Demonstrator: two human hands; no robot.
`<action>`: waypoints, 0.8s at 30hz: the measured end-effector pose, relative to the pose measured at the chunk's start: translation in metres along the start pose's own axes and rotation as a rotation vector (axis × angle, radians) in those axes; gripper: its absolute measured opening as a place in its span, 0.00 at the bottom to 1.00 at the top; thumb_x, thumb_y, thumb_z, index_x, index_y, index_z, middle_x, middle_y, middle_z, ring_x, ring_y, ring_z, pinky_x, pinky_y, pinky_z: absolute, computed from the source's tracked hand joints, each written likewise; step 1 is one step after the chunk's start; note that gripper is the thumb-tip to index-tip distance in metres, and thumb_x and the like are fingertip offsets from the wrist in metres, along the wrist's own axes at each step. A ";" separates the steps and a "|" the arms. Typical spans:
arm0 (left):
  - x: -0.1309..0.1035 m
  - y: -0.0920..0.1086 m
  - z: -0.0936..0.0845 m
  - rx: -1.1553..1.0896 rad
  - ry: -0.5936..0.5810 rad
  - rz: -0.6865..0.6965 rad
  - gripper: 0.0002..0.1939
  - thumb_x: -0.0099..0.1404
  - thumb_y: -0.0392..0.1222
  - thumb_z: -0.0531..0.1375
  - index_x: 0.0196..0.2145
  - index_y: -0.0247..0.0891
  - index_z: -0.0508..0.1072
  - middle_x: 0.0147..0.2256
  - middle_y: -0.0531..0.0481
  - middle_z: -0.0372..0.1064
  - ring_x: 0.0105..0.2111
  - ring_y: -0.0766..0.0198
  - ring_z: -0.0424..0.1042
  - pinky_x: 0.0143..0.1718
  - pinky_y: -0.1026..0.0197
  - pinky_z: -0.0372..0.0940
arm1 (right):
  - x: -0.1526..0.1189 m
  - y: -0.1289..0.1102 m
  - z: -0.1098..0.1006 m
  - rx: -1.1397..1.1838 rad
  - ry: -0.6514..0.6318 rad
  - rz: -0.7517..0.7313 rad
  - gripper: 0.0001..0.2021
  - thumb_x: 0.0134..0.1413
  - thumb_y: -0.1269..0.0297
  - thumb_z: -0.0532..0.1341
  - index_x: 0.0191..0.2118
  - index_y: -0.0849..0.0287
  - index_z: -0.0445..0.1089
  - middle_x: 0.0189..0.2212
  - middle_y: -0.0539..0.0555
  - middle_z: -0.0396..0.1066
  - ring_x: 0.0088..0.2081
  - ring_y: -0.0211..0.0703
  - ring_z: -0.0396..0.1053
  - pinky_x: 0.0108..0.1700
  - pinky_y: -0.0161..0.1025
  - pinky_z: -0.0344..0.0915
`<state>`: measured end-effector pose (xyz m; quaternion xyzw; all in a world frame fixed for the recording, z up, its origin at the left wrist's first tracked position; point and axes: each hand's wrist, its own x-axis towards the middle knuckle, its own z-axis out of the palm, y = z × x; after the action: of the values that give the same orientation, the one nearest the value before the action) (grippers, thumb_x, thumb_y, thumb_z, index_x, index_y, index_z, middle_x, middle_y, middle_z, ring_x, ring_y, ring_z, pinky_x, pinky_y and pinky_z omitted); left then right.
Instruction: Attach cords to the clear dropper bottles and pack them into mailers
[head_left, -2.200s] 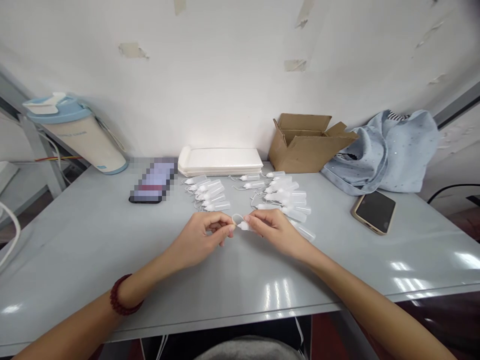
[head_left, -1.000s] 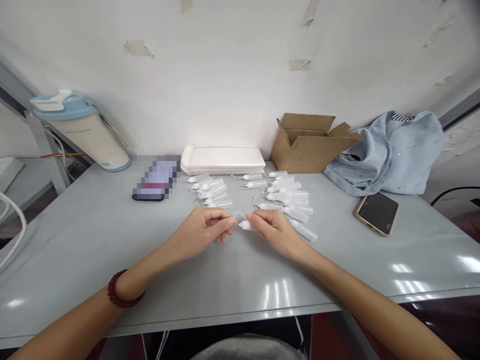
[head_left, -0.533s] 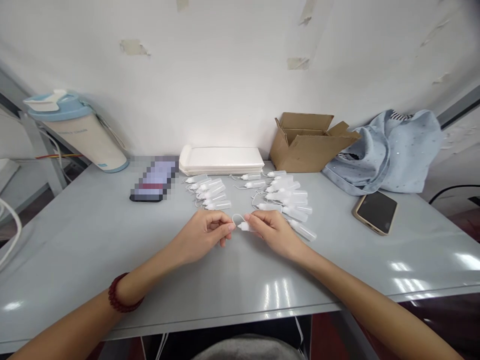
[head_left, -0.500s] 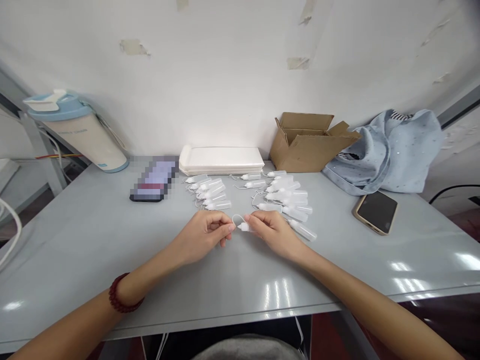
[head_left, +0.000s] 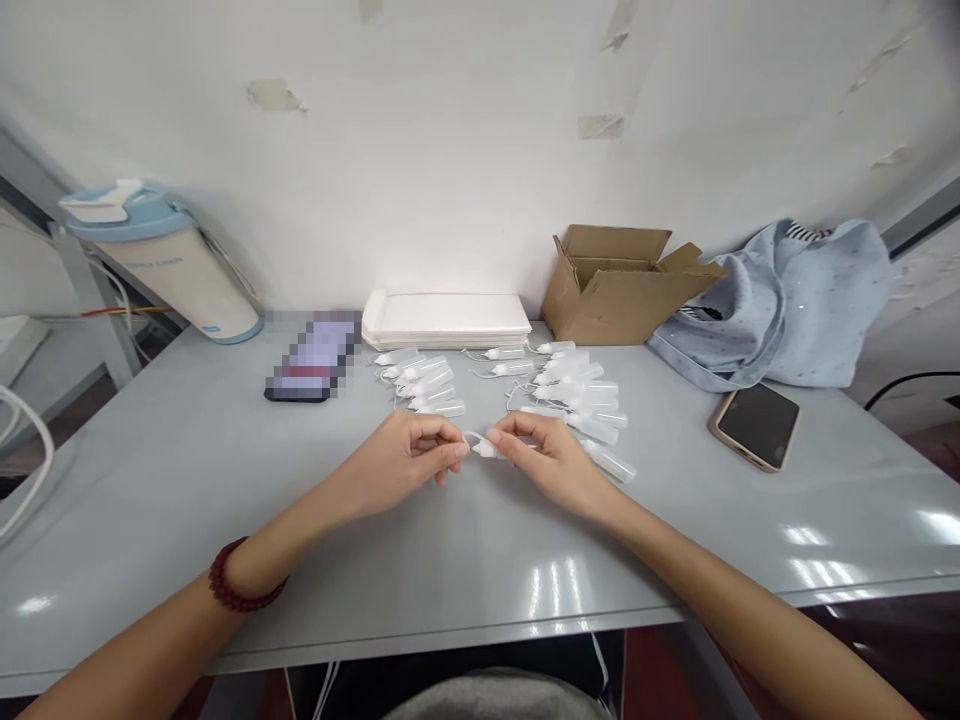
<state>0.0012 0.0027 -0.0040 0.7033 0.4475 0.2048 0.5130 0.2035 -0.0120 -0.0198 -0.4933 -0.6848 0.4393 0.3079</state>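
Observation:
My right hand point(head_left: 541, 455) is closed around a small white dropper bottle point(head_left: 484, 450), its pointed nozzle turned to the left. A thin white strap point(head_left: 473, 436) loops from the bottle's neck to the fingertips of my left hand point(head_left: 416, 452), which pinch its end; the tip of the strap is hidden by the fingers. Behind my hands lie similar dropper bottles in two groups, a smaller left group point(head_left: 427, 377) and a larger right group point(head_left: 581, 385). One clear bottle point(head_left: 611, 461) rests just right of my right hand.
A stack of white padded envelopes point(head_left: 450, 318) lies against the wall. Beside it stands an open cardboard box point(head_left: 622, 300), then a light blue cloth bag point(head_left: 810, 300). A phone point(head_left: 756, 425) lies at right, another blurred phone point(head_left: 315, 355) at left, near a leaning tumbler point(head_left: 187, 270).
My hands remain close together at the bottle's nozzle, having shifted only slightly. The whole view has moved a little, so the things on the table appear slightly further right.

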 end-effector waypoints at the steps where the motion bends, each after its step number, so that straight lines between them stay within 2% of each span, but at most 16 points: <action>1: 0.000 -0.001 -0.004 0.023 0.025 0.005 0.11 0.62 0.44 0.56 0.27 0.36 0.72 0.23 0.53 0.68 0.24 0.67 0.67 0.27 0.66 0.62 | 0.001 0.000 -0.002 -0.003 0.025 -0.006 0.13 0.58 0.55 0.55 0.31 0.59 0.67 0.25 0.48 0.63 0.27 0.36 0.59 0.29 0.34 0.54; 3: 0.001 -0.003 -0.013 0.071 0.110 0.014 0.10 0.61 0.45 0.57 0.28 0.36 0.72 0.23 0.53 0.68 0.24 0.67 0.68 0.26 0.66 0.62 | 0.003 0.003 -0.006 -0.020 0.103 -0.024 0.12 0.57 0.55 0.56 0.37 0.59 0.68 0.28 0.49 0.65 0.29 0.37 0.61 0.30 0.35 0.56; 7: 0.004 -0.006 -0.026 0.182 0.318 0.015 0.10 0.59 0.45 0.57 0.28 0.36 0.73 0.24 0.52 0.69 0.23 0.66 0.68 0.24 0.66 0.60 | 0.008 0.011 -0.015 -0.123 0.266 -0.095 0.10 0.57 0.58 0.56 0.40 0.58 0.65 0.33 0.52 0.67 0.34 0.40 0.64 0.31 0.36 0.59; 11: 0.006 -0.009 -0.028 0.289 0.416 -0.040 0.10 0.59 0.45 0.56 0.29 0.37 0.74 0.20 0.54 0.68 0.21 0.66 0.66 0.21 0.67 0.57 | 0.010 0.016 -0.020 -0.283 0.309 -0.195 0.05 0.57 0.65 0.57 0.39 0.57 0.65 0.36 0.52 0.68 0.35 0.40 0.64 0.32 0.37 0.61; 17: 0.009 -0.015 -0.030 0.434 0.467 -0.060 0.10 0.58 0.44 0.55 0.29 0.38 0.75 0.21 0.53 0.70 0.23 0.64 0.67 0.23 0.65 0.57 | 0.011 0.019 -0.022 -0.426 0.276 -0.259 0.04 0.55 0.71 0.57 0.38 0.57 0.65 0.35 0.52 0.66 0.36 0.40 0.64 0.34 0.37 0.62; 24: 0.008 -0.015 -0.036 0.564 0.390 -0.112 0.11 0.58 0.43 0.54 0.26 0.39 0.73 0.23 0.52 0.72 0.25 0.60 0.69 0.27 0.62 0.59 | 0.012 0.022 -0.026 -0.497 0.227 -0.288 0.05 0.56 0.70 0.56 0.39 0.58 0.65 0.38 0.55 0.67 0.42 0.44 0.65 0.37 0.39 0.64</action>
<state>-0.0277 0.0295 -0.0046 0.7393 0.6140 0.1752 0.2137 0.2308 0.0095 -0.0291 -0.4973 -0.7954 0.1523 0.3111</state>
